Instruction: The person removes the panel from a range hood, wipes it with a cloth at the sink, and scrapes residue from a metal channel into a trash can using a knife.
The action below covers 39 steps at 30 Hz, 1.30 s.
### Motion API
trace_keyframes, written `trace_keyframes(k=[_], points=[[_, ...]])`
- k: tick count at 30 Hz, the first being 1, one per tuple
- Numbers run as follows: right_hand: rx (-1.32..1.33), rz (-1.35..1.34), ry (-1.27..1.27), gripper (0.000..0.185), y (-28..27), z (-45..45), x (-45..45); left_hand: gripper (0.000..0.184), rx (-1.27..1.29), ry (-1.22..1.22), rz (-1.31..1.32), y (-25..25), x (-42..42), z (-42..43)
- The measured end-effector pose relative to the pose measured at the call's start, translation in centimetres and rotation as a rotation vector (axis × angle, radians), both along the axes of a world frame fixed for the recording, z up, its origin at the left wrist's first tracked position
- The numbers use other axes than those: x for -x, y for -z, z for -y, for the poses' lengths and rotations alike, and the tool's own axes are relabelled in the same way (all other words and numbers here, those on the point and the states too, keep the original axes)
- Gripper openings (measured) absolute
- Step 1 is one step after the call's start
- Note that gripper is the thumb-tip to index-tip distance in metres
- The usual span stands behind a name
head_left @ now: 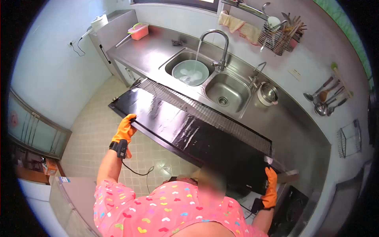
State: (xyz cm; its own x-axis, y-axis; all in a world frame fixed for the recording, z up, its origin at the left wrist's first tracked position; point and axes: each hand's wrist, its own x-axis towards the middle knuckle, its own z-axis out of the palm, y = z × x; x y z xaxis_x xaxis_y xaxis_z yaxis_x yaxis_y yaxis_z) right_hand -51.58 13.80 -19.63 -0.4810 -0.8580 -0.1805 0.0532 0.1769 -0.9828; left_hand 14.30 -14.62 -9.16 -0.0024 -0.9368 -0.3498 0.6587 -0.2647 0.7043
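Observation:
A long, glossy black panel with a slatted metal grille along one side, like a range hood panel (173, 126), lies tilted across the view in front of the sinks. At its left end my left hand (124, 128), in an orange glove, is closed on the near edge. My right hand (270, 187), gloved in orange too, grips the right end. Wet, shiny streaks show on the black surface. Beyond the panel, the tap (221, 43) runs water into a pale basin (206, 76) in the left sink.
The right sink (241, 106) adjoins the basin's sink. A pot (263, 98) stands on the steel counter (146, 53). Ladles (321, 108) and a utensil basket (272, 41) hang on the wall. A stove (291, 207) is at lower right. A cable (136, 172) hangs from my left wrist.

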Motion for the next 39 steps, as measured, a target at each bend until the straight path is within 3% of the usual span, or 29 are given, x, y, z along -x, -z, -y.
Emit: trace_keyframes(k=[3, 4, 5, 8, 10, 16, 18, 24, 27, 28, 30, 31, 33, 35, 37, 39], points=[[0.047, 0.073, -0.066, 0.033, 3.8, 10.1, 3.9, 0.010, 0.020, -0.147, 0.097, -1.5, 0.3, -0.4], [0.058, 0.040, -0.213, 0.033, 4.0, 13.8, 4.9, 0.009, 0.027, -0.208, 0.111, -1.6, 0.0, 0.0], [0.065, 0.009, -0.367, 0.032, 3.6, 17.1, 5.5, 0.009, 0.012, -0.234, 0.128, -1.7, -1.0, 0.0], [-0.107, 0.239, -0.456, 0.034, -2.1, 25.6, 3.8, 0.006, -0.057, -0.386, 0.153, -3.2, -0.5, 0.2], [-0.101, 0.246, -0.523, 0.035, -3.7, 29.9, 3.2, 0.009, -0.104, -0.456, 0.133, -2.6, -1.2, 0.1], [-0.144, 0.269, -0.725, 0.034, -5.2, 42.3, 1.6, 0.014, -0.146, -0.603, 0.115, -1.9, -2.7, 1.2], [-0.507, 0.054, -0.832, 0.034, -7.4, 46.0, 1.9, 0.013, -0.208, -0.665, 0.083, -2.1, -1.9, 0.6], [-0.371, 0.166, -0.877, 0.035, -5.2, 52.7, -1.1, 0.012, -0.315, -0.713, 0.111, -2.2, -2.7, 3.7], [-0.562, 0.008, -0.890, 0.035, -7.6, 54.4, -3.7, 0.013, -0.354, -0.664, 0.076, -2.3, -4.9, 6.6], [-0.595, 0.009, -0.881, 0.035, -6.1, 55.1, -3.7, 0.014, -0.405, -0.715, 0.096, -3.3, -4.6, 8.2], [-0.552, -0.272, -0.987, 0.036, -2.0, 55.6, -3.1, 0.015, -0.489, -0.762, 0.100, -3.9, -5.4, 9.7], [-0.604, -0.285, -1.056, 0.036, -3.0, 55.8, -1.9, 0.015, -0.552, -0.821, 0.085, -4.8, -2.7, 5.9], [-0.754, -0.102, -1.038, 0.039, -4.4, 56.2, -3.2, 0.018, -0.589, -0.917, 0.040, -5.8, -2.2, 6.3], [-0.802, -0.214, -1.064, 0.044, -6.7, 57.2, -4.6, 0.028, -0.577, -0.918, -0.036, -4.5, -3.9, 4.9], [-0.838, -0.433, -1.135, 0.054, -8.8, 59.1, -5.3, 0.040, -0.630, -1.032, 0.003, -7.2, -1.4, 7.6], [-0.829, -0.485, -1.120, 0.047, -9.3, 60.6, -6.5, 0.055, -0.665, -1.133, 0.017, -6.2, -2.3, 6.5]])
